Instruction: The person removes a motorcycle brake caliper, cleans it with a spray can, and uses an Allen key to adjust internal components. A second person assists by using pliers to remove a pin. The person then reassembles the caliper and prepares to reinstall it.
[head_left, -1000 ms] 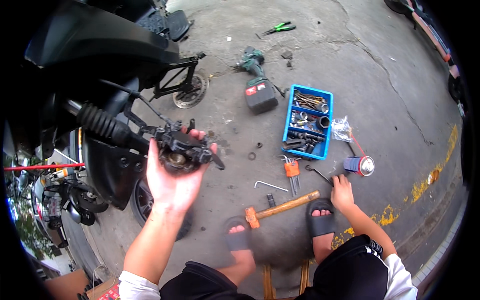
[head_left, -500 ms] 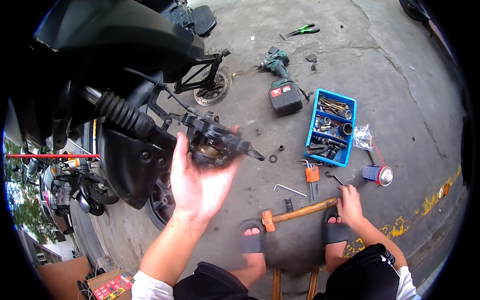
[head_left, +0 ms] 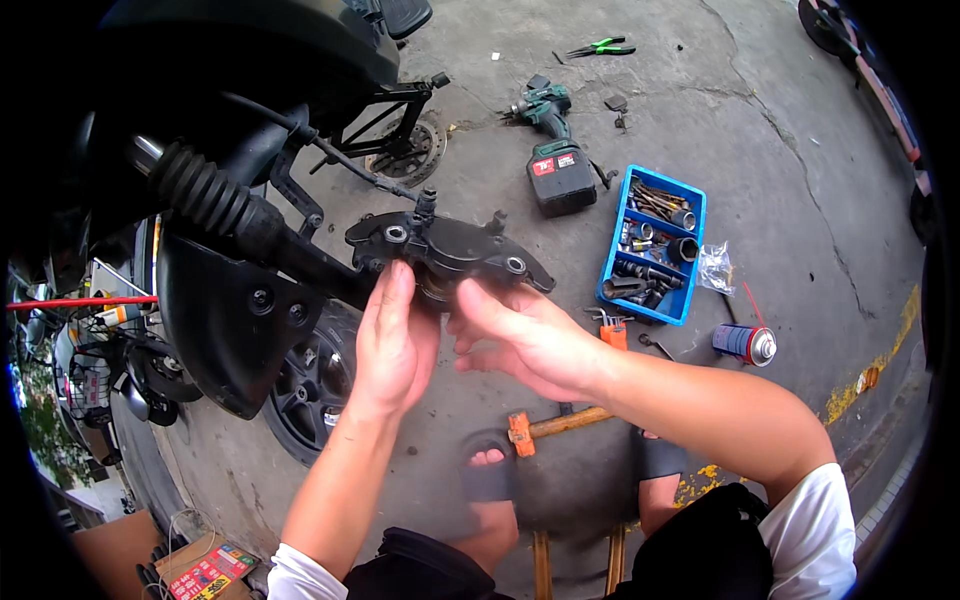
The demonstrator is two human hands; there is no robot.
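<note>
A black brake caliper (head_left: 465, 250) hangs on its hose beside the motorbike's front fork (head_left: 205, 195), with two bolt holes facing up. My left hand (head_left: 390, 350) grips it from below at its near left side, the thumb along its edge and the fingertips mostly hidden. From the right, my right hand (head_left: 535, 340) has come round the caliper's near lower side, thumb against it and the other fingers curled under, slightly blurred. An orange-headed hammer (head_left: 520, 435) with a wooden handle lies below my right forearm, which covers part of the handle.
On the right stands a blue compartment box (head_left: 640, 313) of sockets and bits. Near it are a spray can (head_left: 745, 343), a clear plastic bag (head_left: 714, 268) and an orange hex key holder (head_left: 613, 333). A cordless impact driver (head_left: 560, 170) and green-handled pliers (head_left: 602, 47) lie farther off.
My right hand has left the hammer handle and come up to the caliper. The caliper has turned in my left hand, now showing its broad side with the bolt holes.
</note>
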